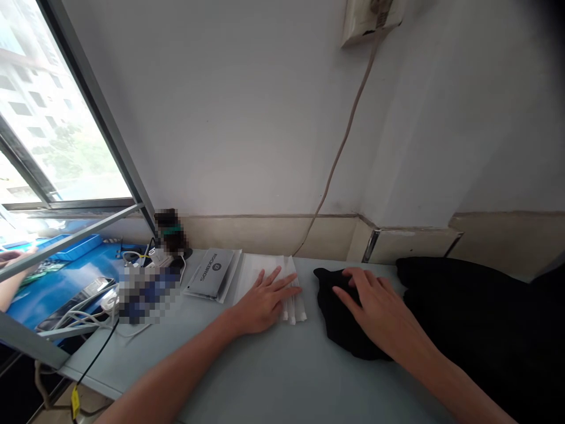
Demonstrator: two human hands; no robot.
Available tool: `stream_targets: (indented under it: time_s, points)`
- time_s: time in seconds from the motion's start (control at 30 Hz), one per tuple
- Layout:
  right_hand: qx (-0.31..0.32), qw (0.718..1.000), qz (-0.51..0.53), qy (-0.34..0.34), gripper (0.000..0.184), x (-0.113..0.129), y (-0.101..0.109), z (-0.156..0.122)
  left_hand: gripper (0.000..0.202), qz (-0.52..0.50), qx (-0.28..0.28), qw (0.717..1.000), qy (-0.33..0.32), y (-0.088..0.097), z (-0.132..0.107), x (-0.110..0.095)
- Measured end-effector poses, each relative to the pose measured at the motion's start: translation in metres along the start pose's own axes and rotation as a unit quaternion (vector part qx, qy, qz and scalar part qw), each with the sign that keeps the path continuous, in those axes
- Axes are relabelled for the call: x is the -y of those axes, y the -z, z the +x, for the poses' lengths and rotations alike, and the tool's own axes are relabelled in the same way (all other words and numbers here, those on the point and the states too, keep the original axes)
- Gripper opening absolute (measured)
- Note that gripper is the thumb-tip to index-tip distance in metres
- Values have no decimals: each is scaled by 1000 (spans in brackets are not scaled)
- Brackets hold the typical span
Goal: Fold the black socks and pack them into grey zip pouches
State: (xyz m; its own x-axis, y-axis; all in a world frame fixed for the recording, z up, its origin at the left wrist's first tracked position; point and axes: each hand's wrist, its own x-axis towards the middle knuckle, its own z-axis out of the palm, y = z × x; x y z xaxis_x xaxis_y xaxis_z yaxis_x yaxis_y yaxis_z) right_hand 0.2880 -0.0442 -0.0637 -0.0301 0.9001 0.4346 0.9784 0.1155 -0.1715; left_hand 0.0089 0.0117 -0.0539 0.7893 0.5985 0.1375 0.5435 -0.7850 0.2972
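Observation:
My left hand (263, 303) lies with fingers spread on a small stack of white translucent plastic bags (251, 274) near the middle of the table. Over on the right, my right hand (375, 300) rests on a piece of black cloth (338, 312), thumb and fingers apart. That cloth lies flat, its exact kind unclear. Left of the bags is a grey folded package (215, 272) in a clear sleeve, printed "ROCKBROS". A large heap of black fabric (477, 330) sits beyond my right wrist.
White cables (88, 318) and blurred items crowd the grey table's (282, 377) left end. A metal frame (70, 241) stands there. Behind it, another person's arm (13, 277) is over a blue work surface (48, 294). A power cord (348, 126) hangs down the wall.

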Motion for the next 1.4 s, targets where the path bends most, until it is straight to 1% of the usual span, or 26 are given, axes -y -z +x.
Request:
stream_targets:
  time_s: [0.1, 0.23, 0.3, 0.37, 0.5, 0.57, 0.63, 0.73, 0.77, 0.8, 0.83, 0.87, 0.9, 0.93, 0.97, 1.0, 1.03, 1.07, 1.1, 1.17, 1.2, 1.23, 1.27, 1.3, 1.33, 1.4]
  points:
    - [30, 999, 16, 19, 53, 5, -10, -5, 46, -28, -2, 999, 18, 4, 1, -7]
    - [42, 997, 45, 49, 34, 2, -17, -7, 48, -15, -12, 999, 25, 4, 2, -11]
    - [42, 996, 64, 44, 28, 1, -14, -6, 46, -4, -15, 1000, 21, 4, 2, -10]
    - [43, 996, 68, 32, 26, 2, -10, -4, 45, -4, -22, 1000, 19, 4, 1, -9]
    - [64, 996, 64, 2, 29, 8, 2, -1, 42, -11, -35, 999, 18, 5, 0, -5]
    - [98, 989, 107, -5, 32, 12, 14, 0, 40, -10, -40, 999, 20, 5, 0, -4]
    - [148, 969, 196, 0, 34, 14, 32, 2, 38, -10, -45, 999, 22, 4, -1, -2]
    - [222, 912, 345, -7, 33, 13, 58, 9, 36, -14, -49, 998, 23, 4, -3, 0]
    - [238, 895, 377, -15, 33, 10, 63, 12, 36, -16, -49, 998, 23, 4, -4, 0]
    - [249, 885, 392, -20, 34, 6, 66, 15, 35, -16, -50, 998, 23, 5, -4, 0]
    - [245, 889, 385, -26, 34, 2, 65, 18, 34, -16, -50, 998, 22, 5, -5, 0]
    - [219, 909, 354, -33, 35, -3, 61, 21, 34, -15, -49, 998, 23, 5, -5, 0]
    - [170, 938, 300, -41, 36, -8, 56, 23, 34, -15, -48, 998, 24, 5, -5, 0]
    - [102, 966, 234, -49, 38, -12, 50, 24, 34, -16, -48, 998, 25, 5, -6, 0]
    - [37, 982, 177, -53, 39, -14, 45, 25, 34, -17, -48, 998, 26, 5, -6, 0]
    - [-7, 989, 140, -54, 40, -14, 42, 25, 34, -19, -48, 998, 27, 5, -6, 0]
    - [-17, 990, 130, -51, 40, -13, 41, 24, 35, -20, -48, 998, 27, 5, -6, 0]
    - [13, 988, 144, -44, 41, -9, 42, 23, 35, -21, -48, 998, 27, 4, -6, 0]
    - [73, 981, 174, -37, 42, -3, 45, 20, 35, -20, -48, 998, 28, 4, -6, 0]
    - [213, 948, 235, -24, 42, 11, 55, 14, 35, -17, -48, 998, 30, 4, -6, -1]
    - [269, 928, 256, -11, 40, 17, 59, 10, 35, -14, -47, 998, 31, 4, -6, -2]
    - [308, 913, 269, 3, 37, 23, 61, 5, 36, -11, -47, 998, 32, 4, -6, -3]
    - [330, 903, 274, 20, 36, 28, 62, 1, 37, -9, -48, 998, 33, 4, -6, -4]
    - [340, 900, 271, 42, 35, 31, 61, -4, 39, -7, -49, 998, 34, 4, -6, -4]
    - [338, 902, 261, 68, 32, 32, 57, -7, 42, -6, -49, 998, 33, 5, -6, -5]
    - [310, 913, 234, 120, 21, 31, 47, -12, 49, -9, -47, 998, 28, 5, -6, -5]
